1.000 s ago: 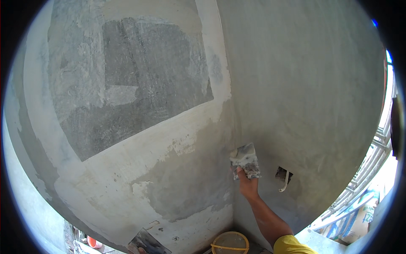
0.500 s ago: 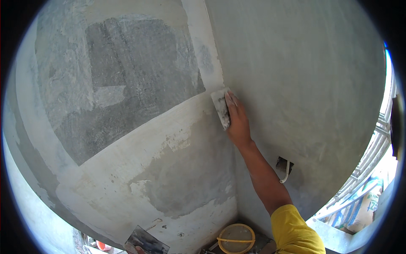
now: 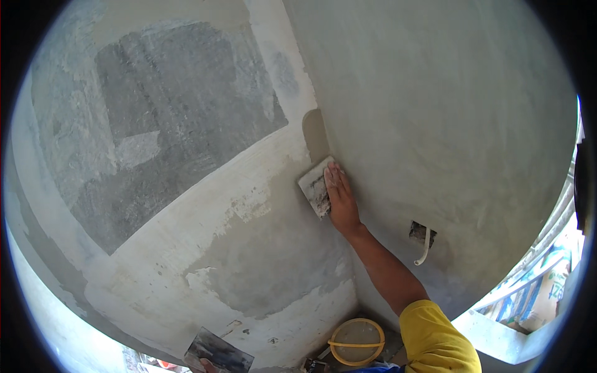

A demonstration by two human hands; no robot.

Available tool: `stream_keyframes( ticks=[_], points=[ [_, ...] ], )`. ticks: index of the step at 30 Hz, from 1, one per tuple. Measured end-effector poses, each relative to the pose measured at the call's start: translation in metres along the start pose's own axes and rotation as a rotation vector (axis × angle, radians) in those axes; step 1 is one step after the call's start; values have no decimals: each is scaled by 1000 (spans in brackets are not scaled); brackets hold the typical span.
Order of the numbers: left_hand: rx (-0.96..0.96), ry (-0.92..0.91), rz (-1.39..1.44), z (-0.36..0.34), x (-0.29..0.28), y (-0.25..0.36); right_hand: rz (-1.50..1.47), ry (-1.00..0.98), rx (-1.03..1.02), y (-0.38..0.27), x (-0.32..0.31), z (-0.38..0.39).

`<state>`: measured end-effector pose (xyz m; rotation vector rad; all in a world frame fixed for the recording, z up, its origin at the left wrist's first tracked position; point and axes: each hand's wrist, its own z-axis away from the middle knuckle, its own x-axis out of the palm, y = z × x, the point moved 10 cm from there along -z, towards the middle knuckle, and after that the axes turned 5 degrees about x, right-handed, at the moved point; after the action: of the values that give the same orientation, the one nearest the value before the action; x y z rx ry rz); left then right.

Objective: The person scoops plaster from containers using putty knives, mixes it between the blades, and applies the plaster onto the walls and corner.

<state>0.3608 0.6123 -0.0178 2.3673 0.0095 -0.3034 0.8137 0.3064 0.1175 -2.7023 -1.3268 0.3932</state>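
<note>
Well, right grip (image 3: 341, 198) clasping scraper (image 3: 314, 188), arm (image 3: 387, 271) outstretched (left grip (image 3: 207, 366) low, holding plate (image 3: 221, 350)).

One left hand (image 3: 208, 366), one right hand (image 3: 340, 198) and two flat blades (image 3: 314, 186) are showing, two walls (image 3: 429, 118) are meeting, and one square hole (image 3: 417, 232), one white tube (image 3: 427, 246), one yellow-rimmed bucket (image 3: 357, 321) and one yellow sleeve (image 3: 433, 336) are appearing

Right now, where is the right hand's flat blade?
In the head view, just right of centre: the blade is beside the wall corner, the right hand at its right edge, a rounded grey patch just above.
</note>
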Motion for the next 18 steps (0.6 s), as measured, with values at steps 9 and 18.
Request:
stream_keyframes(
  ticks=[9,18],
  points=[
    [275,21,-236,-7,31,-3,130,96,-41,-34,-37,-115],
    [143,-68,-210,-24,48,15,61,-33,47,4,-8,-28]
  ],
)
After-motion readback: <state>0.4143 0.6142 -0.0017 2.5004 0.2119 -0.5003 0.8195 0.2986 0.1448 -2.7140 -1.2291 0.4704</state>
